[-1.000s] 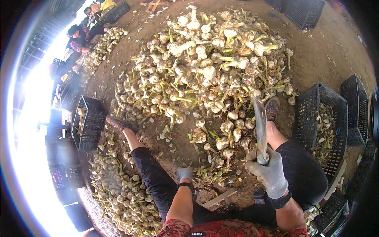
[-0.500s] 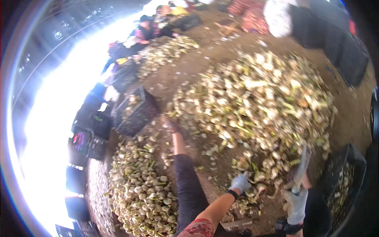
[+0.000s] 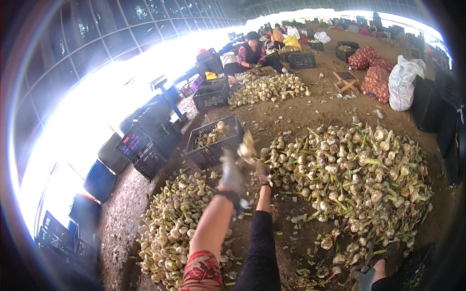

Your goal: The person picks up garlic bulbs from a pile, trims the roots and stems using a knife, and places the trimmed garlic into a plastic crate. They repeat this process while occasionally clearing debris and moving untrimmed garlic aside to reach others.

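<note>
My left hand, in a pale glove with a dark wristband, reaches forward and is smeared by motion. Just beyond its fingers a blurred garlic bulb shows in mid-air, near the right side of a black plastic crate with some garlic inside. Whether the fingers still touch the bulb cannot be made out. Low at the right edge of the bulb heap, my gloved right hand is only partly visible, around a metal-bladed cutting tool. A large heap of stemmed garlic lies ahead on the right.
Another garlic pile lies left of my outstretched leg. Farther off, a person sits by a smaller garlic pile. Black crates, red mesh sacks, a white sack and a small wooden stool stand around.
My left hand has swung from the near edge of the large heap up and left toward the crate. The view has tilted upward and my right hand sits lower in it.
</note>
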Available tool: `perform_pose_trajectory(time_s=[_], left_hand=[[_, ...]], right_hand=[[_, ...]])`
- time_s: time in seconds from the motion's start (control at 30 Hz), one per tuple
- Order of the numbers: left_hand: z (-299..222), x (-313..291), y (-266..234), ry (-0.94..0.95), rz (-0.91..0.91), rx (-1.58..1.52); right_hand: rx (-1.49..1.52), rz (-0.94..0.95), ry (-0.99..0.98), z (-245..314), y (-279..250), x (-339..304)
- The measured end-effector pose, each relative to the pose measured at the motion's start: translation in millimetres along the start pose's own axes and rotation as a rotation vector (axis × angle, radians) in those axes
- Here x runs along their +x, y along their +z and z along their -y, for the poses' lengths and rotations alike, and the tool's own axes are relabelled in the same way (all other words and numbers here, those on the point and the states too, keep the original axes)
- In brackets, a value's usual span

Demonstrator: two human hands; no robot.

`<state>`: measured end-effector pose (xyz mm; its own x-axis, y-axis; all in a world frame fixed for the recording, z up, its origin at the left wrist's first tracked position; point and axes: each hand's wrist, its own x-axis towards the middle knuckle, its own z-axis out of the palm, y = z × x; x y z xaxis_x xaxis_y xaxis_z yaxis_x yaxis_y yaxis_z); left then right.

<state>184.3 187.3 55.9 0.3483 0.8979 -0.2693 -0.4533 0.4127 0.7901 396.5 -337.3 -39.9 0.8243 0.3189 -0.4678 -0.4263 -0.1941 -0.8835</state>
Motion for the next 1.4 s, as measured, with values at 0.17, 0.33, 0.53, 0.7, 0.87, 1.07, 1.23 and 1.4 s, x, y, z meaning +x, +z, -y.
perform_pose_trajectory(time_s=[0.17, 0.33, 0.53, 0.7, 0.87, 1.07, 1.23, 1.4], left_hand=[[-45, 32, -70, 0.079, -0.304, -0.057], [135, -35, -102, -0.147, -0.232, 0.207], [286, -177, -85, -0.319, 0.761, 1.264], [354, -275, -39, -0.393, 1.585, 1.676], [413, -327, 7, -0.355, 1.686, 1.796], [512, -312, 70, 0.285, 1.688, 1.947], [571, -269, 103, 0.261, 1.599, 1.900], [560, -245, 110, 0.397, 1.496, 2.231]], right_hand=[[-0.022, 0.047, 0.001, -10, 11, 2], [-0.023, 0.005, -0.025, -41, 3, 1], [-0.026, -0.011, -0.132, -61, -2, -4], [0.227, -0.094, -0.234, -20, -36, -12], [0.421, -0.281, -0.083, -12, -72, -19], [0.453, -0.376, -0.134, -4, -84, -23], [0.411, -0.373, -0.055, -8, -77, -24], [0.364, -0.382, -0.010, -2, -81, -20]])
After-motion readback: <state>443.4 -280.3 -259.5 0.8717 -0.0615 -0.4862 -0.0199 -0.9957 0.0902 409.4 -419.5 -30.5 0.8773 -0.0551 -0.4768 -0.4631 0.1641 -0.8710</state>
